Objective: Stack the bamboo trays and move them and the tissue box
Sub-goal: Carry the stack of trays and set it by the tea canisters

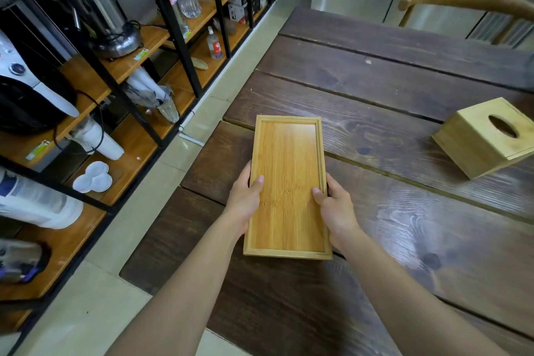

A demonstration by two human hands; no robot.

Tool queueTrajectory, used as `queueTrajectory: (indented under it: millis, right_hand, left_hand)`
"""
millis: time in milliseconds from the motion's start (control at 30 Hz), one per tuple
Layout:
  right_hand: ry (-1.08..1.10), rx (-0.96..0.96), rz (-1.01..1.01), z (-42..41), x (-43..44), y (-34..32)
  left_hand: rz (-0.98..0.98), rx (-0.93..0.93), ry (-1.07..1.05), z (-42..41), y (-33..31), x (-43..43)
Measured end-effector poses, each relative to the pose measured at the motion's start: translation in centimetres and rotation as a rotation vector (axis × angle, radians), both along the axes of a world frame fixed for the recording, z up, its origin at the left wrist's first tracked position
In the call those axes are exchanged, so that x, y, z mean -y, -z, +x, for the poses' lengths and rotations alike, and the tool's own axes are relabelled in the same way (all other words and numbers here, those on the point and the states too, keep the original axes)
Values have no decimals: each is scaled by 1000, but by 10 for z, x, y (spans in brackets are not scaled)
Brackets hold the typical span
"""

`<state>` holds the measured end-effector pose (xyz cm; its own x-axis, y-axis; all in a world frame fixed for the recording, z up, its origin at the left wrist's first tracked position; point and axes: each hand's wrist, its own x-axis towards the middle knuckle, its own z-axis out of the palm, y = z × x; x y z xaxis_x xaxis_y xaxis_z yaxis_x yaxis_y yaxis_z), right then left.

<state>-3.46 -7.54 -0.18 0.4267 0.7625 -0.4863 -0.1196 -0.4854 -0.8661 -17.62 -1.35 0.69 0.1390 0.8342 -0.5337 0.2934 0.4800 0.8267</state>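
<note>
Head view: a bamboo tray point(287, 182) is seen at centre frame, over the near left part of the dark plank desk point(404, 72). Whether one tray or a stack is held cannot be told; only the top face is shown. It is clamped at mid-length by both grips: left hand point(245, 199) on the left long rim, right hand point(336, 207) on the right long rim, thumbs laid on the inner floor. The long axis is run away from the person, toward the top of the frame. The tissue box point(488, 139) is set at right of frame, well apart, nearer the right hand. That hand is judged better placed for it.
</note>
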Motion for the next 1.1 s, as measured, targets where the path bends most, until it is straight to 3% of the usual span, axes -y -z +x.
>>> queueTrajectory:
  millis: [167,567,1100]
  right_hand:
    - [-16,-28,-13,2,6,1]
    - [16,-64,-17,8,21,6]
    - [273,-21,-22,104,146,-3]
  left_hand:
    - [48,-62,65,-1,-2,6]
    - [5,-2,64,6,7,21]
    - [14,82,366,118,20,113]
